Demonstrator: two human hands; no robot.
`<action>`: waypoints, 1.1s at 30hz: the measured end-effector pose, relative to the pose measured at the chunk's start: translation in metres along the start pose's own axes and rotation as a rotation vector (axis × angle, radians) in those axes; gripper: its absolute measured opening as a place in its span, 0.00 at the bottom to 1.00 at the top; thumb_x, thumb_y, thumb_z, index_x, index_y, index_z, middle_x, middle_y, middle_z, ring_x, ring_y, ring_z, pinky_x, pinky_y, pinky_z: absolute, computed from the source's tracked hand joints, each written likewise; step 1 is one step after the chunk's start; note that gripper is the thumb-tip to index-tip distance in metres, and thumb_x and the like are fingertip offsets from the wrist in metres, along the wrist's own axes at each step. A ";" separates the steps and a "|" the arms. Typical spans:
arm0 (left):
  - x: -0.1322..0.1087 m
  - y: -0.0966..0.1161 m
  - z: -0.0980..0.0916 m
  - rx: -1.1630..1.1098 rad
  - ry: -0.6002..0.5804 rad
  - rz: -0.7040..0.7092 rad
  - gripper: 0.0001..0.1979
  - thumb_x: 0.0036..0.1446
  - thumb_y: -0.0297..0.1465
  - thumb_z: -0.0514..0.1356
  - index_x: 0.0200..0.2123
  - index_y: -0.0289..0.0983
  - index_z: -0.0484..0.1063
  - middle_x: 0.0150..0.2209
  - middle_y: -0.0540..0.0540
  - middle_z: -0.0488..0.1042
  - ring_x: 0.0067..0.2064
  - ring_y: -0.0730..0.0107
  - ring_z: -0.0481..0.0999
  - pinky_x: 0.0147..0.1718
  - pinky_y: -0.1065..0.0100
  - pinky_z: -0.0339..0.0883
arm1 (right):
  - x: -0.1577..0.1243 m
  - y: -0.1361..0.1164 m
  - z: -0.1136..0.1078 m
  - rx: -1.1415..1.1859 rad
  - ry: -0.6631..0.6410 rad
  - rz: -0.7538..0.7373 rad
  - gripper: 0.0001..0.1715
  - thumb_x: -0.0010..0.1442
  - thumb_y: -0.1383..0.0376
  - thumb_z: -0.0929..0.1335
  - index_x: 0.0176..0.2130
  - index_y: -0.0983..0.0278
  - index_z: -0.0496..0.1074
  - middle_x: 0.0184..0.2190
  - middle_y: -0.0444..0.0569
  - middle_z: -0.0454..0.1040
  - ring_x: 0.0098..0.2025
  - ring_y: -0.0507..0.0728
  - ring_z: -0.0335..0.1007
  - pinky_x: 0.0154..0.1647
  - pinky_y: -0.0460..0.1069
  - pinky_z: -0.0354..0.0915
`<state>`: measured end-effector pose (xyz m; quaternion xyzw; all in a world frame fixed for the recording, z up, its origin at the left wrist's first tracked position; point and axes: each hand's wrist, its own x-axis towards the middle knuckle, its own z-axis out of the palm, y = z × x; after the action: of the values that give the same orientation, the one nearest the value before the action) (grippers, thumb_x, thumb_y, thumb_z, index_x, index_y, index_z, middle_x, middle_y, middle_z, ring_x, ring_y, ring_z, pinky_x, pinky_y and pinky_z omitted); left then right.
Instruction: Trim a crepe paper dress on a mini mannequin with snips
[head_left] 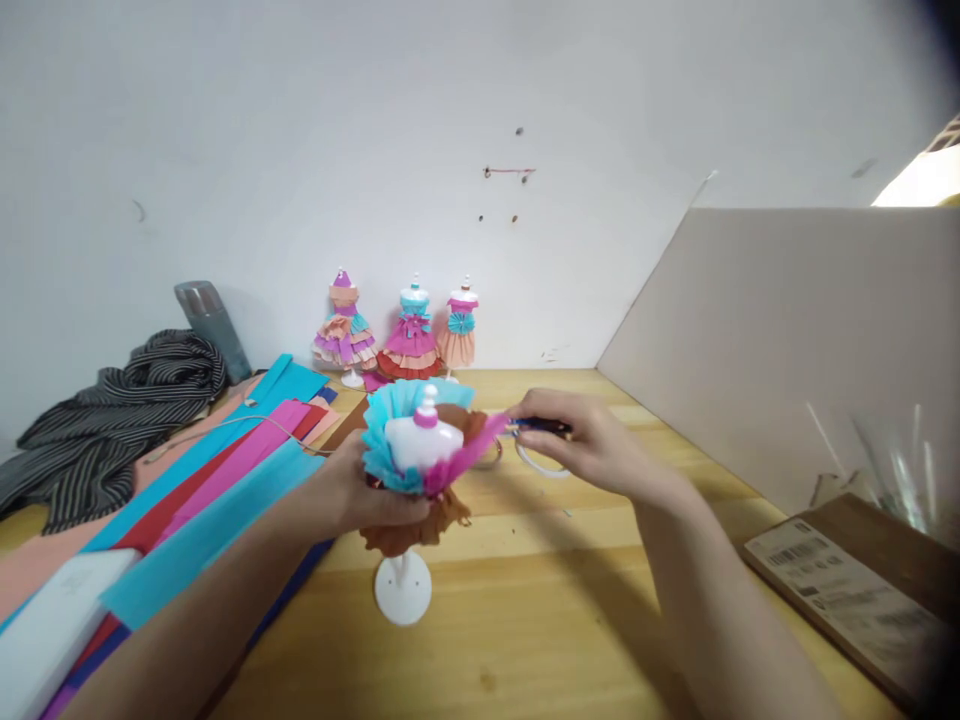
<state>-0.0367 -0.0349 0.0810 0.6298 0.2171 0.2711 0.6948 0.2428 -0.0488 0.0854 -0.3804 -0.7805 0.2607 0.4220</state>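
A small white mannequin [424, 443] on a round white base [403, 588] stands at the middle of the view, dressed in blue ruffled paper [386, 465] and brown paper [412, 530]. My left hand [367, 490] is closed round its body from the left, thumb across the front. From its chest a magenta paper strip [476, 448] stretches right to my right hand [574, 435]. My right hand is closed with the strip's end at its fingertips, along with a dark blue-handled tool [544, 426], whose shape is partly hidden.
Three dressed mannequins [343, 335], [412, 335], [461, 335] stand by the wall. Coloured paper sheets [217, 480], a white box [64, 620], a striped cloth [142, 390] and a grey bottle [214, 330] lie left. A cardboard box [862, 590] sits right.
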 end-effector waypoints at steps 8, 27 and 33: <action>0.009 -0.002 -0.007 -0.073 0.326 -0.129 0.15 0.45 0.37 0.69 0.32 0.32 0.77 0.29 0.44 0.79 0.31 0.62 0.78 0.31 0.67 0.71 | 0.004 -0.004 0.009 -0.125 0.219 0.240 0.16 0.56 0.54 0.68 0.33 0.66 0.72 0.25 0.45 0.67 0.27 0.52 0.60 0.27 0.47 0.56; 0.018 -0.008 -0.024 0.086 0.362 -0.068 0.10 0.44 0.34 0.68 0.21 0.33 0.74 0.18 0.48 0.74 0.21 0.71 0.72 0.19 0.73 0.61 | 0.007 0.065 0.060 -0.362 -0.744 0.504 0.07 0.47 0.65 0.72 0.20 0.64 0.72 0.16 0.41 0.66 0.21 0.50 0.60 0.24 0.46 0.54; 0.019 -0.007 -0.016 0.037 0.431 0.053 0.10 0.44 0.30 0.69 0.31 0.32 0.76 0.27 0.50 0.77 0.33 0.67 0.76 0.33 0.70 0.68 | -0.002 0.054 0.021 -0.327 -0.504 0.625 0.23 0.52 0.54 0.72 0.15 0.63 0.65 0.13 0.41 0.59 0.19 0.49 0.56 0.22 0.47 0.52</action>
<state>-0.0321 -0.0111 0.0727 0.5752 0.3491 0.4135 0.6134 0.2457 -0.0211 0.0346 -0.5850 -0.7374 0.3335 0.0531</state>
